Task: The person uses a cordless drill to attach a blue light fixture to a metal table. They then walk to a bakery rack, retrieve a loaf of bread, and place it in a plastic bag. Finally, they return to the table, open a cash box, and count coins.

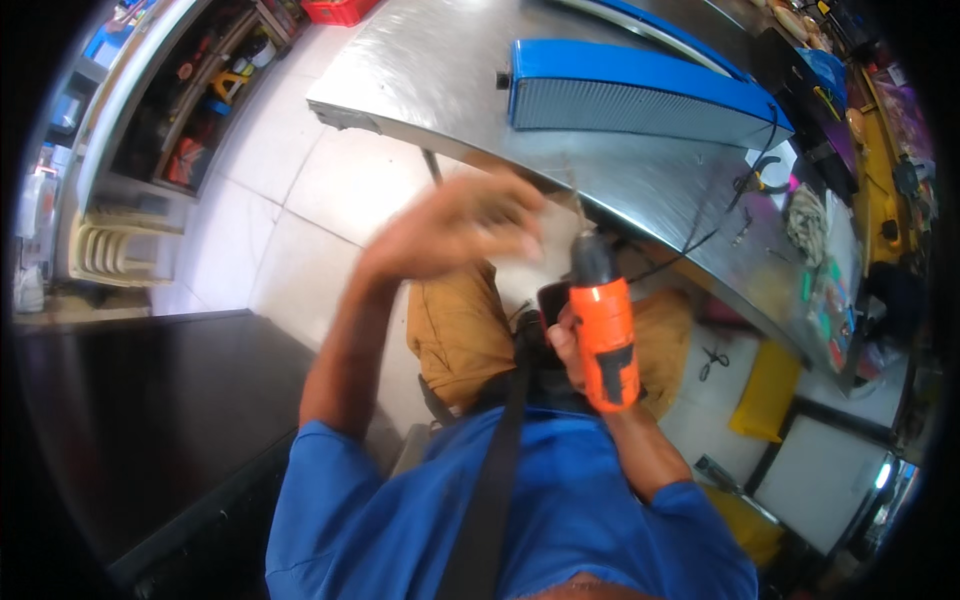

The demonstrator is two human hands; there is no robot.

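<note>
My right hand (568, 352) is wrapped round an orange and black power drill (606, 340) held over my lap. The drill's dark chuck (594, 258) points away from me, with a thin bit rising from it toward the table's near edge. My left hand (455, 228) hangs in the air left of the chuck, its fingers bent and smeared by motion. Whether it holds anything cannot be made out. Beyond both hands, a long blue casing (640, 95) with a pale ribbed face lies on the metal table (420, 75).
A black cable (700, 235) trails over the table's near edge. Pliers (765, 178) and a crumpled cloth (806, 215) lie at its right. A dark cabinet top (160, 400) stands at my left, near stacked cream stools (120, 248). Scissors (713, 362) are on the floor at right.
</note>
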